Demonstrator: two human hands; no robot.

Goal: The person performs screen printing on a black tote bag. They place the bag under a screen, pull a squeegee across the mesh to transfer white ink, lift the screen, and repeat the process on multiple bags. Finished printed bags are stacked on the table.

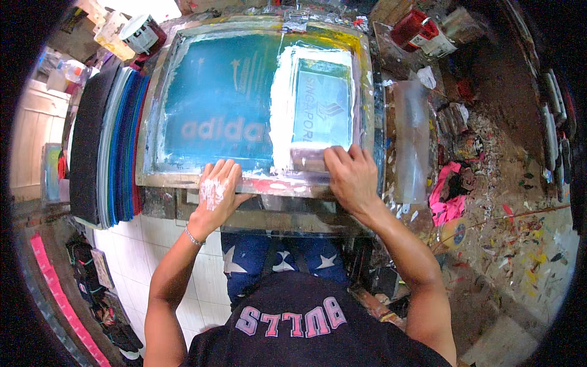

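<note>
A wooden-edged screen printing frame [156, 179] with teal mesh lies in front of me. White ink surrounds a small light-blue window [324, 101] on its right half. My left hand [219, 185], smeared white across the back, grips the frame's front edge, its fingers over the bar and its thumb pointing right. Near the window's lower end, my right hand [351, 177] is closed, knuckles up, around what looks like a squeegee [307, 160], a brownish bar with white ink along it. The right fingertips and part of the bar are hidden under that hand.
Left of the frame stands a row of dark, white, blue and red sheets or boards [101, 147]. Paint cans [142, 35] [422, 33] stand at both back corners. A translucent sheet [411, 140] and a pink cloth [447, 192] lie right, on paint-spattered surfaces.
</note>
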